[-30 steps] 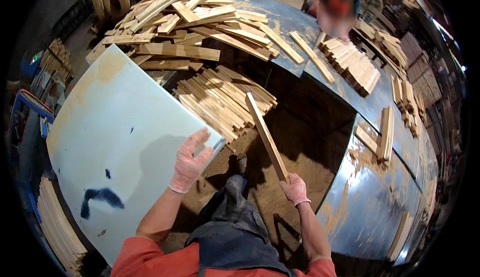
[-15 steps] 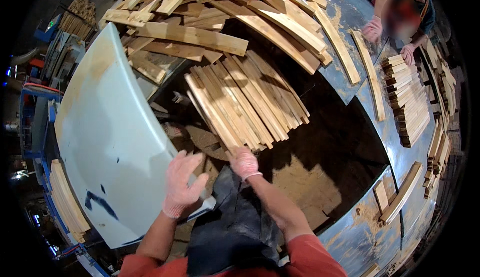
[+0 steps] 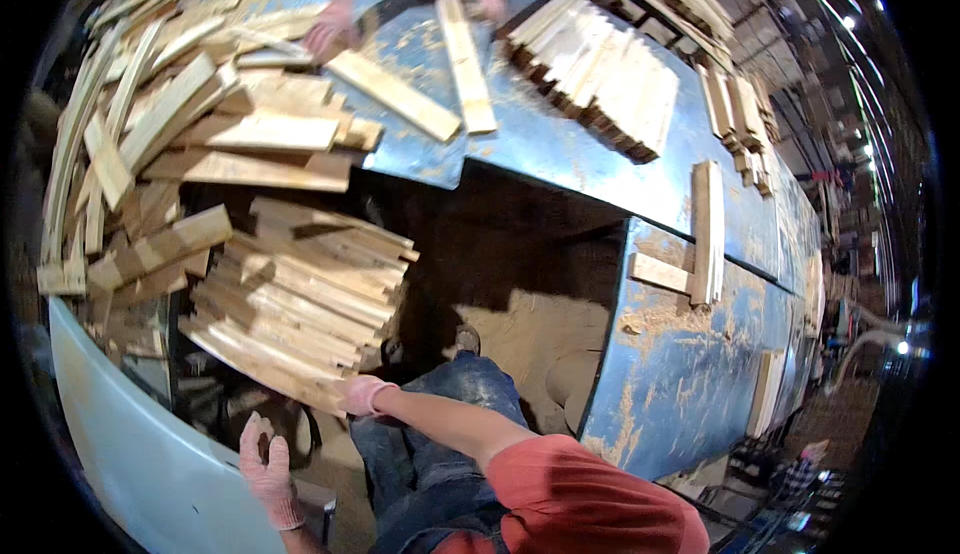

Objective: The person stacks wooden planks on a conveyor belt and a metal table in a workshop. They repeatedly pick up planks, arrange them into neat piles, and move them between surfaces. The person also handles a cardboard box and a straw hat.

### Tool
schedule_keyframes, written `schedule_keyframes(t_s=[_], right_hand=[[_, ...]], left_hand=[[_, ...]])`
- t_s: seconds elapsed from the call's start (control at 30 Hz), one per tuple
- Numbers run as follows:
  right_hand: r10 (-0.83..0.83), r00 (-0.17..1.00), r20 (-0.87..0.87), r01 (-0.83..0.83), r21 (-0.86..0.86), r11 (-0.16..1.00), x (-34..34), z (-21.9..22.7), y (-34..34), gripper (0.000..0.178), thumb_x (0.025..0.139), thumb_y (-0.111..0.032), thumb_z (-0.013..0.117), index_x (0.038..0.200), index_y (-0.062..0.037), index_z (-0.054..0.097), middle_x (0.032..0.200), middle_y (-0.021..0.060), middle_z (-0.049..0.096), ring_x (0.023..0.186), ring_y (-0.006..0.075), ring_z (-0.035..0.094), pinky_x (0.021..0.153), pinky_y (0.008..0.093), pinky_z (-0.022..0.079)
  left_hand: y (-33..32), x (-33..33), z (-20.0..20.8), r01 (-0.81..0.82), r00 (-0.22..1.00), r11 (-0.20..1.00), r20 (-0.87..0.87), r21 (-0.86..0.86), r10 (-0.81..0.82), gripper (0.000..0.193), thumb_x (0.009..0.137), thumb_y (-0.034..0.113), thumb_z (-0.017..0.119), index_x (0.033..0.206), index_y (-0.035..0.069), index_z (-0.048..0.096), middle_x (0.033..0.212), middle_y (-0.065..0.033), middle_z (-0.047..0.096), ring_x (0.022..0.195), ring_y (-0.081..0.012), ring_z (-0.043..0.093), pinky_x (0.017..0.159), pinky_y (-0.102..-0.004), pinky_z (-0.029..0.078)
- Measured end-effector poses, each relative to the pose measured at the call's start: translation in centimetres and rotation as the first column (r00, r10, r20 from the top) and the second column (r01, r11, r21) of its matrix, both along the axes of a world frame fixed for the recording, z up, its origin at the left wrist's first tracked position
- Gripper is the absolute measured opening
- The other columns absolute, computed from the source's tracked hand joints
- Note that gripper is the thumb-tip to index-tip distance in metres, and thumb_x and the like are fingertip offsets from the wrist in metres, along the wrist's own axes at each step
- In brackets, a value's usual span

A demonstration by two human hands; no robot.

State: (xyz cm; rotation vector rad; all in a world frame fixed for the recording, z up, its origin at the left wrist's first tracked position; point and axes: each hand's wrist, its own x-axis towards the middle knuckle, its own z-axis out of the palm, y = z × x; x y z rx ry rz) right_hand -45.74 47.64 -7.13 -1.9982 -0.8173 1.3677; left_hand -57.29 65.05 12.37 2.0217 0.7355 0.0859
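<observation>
A stack of narrow wooden boards [image 3: 300, 294] lies side by side in front of me, over the dark gap beside the blue table. My right hand [image 3: 366, 395], in a pale pink glove, is closed around the near end of the outermost wooden board [image 3: 270, 372]. My left hand [image 3: 268, 469], gloved alike, is raised near that stack, fingers apart and holding nothing. Below it curves a pale blue panel [image 3: 130, 434].
Loose boards [image 3: 250, 134] are heaped at the far left. Across the blue table [image 3: 690, 384], a co-worker's gloved hands [image 3: 332, 29] reach in near two single boards. A neat board stack [image 3: 600, 74] stands to their right. Sawdust [image 3: 660, 316] is scattered on the table.
My view has swung to the right, bringing more of the blue table in. The co-worker's hands have left the neat stack and moved to the loose boards. My right hand keeps its hold.
</observation>
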Motion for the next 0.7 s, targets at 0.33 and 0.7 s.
schedule_keyframes(t_s=[0.33, 0.7], right_hand=[[-0.853, 0.515, 0.087, 0.857, -0.018, 0.516, 11.9, 4.8, -40.8, 0.047, 0.099, -0.037, 0.060, 0.130, -0.0021, 0.062, 0.122, 0.0261, 0.069, 0.115, 0.0419, 0.067, 0.100, 0.0467, 0.051], [-0.902, -0.379, 0.206, 0.894, 0.333, -0.300, 33.9, 2.5, -80.6, 0.042, 0.102, -0.024, 0.069, 0.133, 0.0029, 0.064, 0.104, 0.0131, 0.071, 0.097, 0.0227, 0.064, 0.094, 0.0369, 0.051]], left_hand=[[-22.7, 23.5, -3.5, 0.376, 0.910, 0.795, 0.030, -0.475, -0.413, 0.047, 0.093, 0.010, 0.071, 0.137, -0.004, 0.065, 0.132, -0.0176, 0.070, 0.118, -0.0248, 0.068, 0.105, -0.0361, 0.053], [-53.9, 59.5, -14.9, 0.691, 0.723, 0.722, 0.051, -0.045, -0.689, 0.074, 0.098, 0.028, 0.074, 0.157, -0.004, 0.043, 0.150, -0.0266, 0.059, 0.139, -0.0352, 0.058, 0.118, -0.0401, 0.043]])
